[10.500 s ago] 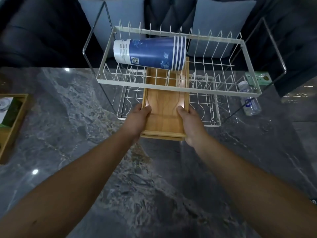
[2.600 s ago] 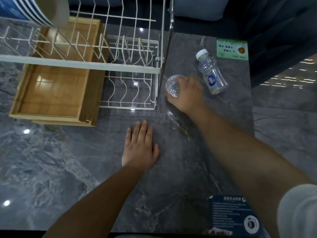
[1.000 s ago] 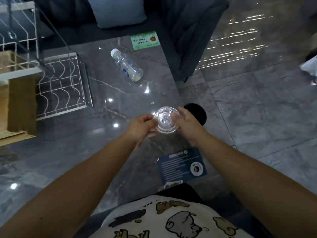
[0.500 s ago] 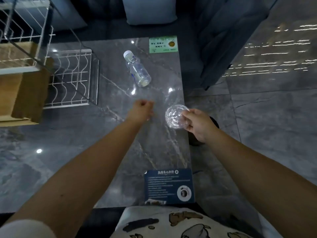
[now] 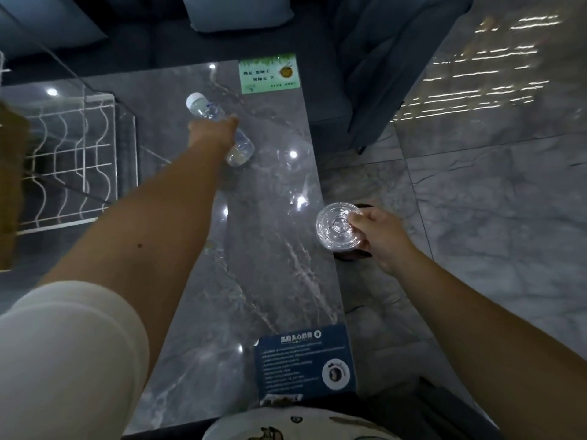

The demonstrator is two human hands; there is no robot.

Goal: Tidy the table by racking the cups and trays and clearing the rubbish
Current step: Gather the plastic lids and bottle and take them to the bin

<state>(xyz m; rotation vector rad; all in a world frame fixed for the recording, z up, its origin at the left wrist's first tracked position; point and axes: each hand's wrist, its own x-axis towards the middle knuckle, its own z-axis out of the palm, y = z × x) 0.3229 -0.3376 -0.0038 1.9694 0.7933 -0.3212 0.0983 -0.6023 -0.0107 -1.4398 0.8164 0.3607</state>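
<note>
My right hand point(image 5: 382, 235) grips a clear round plastic lid point(image 5: 337, 226), held past the table's right edge above a dark round bin point(image 5: 352, 254) on the floor. My left hand point(image 5: 213, 132) is stretched far across the table and lies over the middle of a clear plastic bottle point(image 5: 203, 108) with a white cap, which lies on its side; whether the fingers are closed around it is hidden. The white wire rack point(image 5: 71, 160) stands at the left, with a wooden tray point(image 5: 11, 192) in it at the frame's edge.
On the grey marble table point(image 5: 254, 265) a green card point(image 5: 269, 73) lies at the far right corner and a dark blue card point(image 5: 305, 360) at the near right corner. A dark sofa with cushions stands behind. Tiled floor lies to the right.
My left hand has reached forward from the table's middle onto the bottle. My right hand has carried the lid further right, past the table edge and over the bin.
</note>
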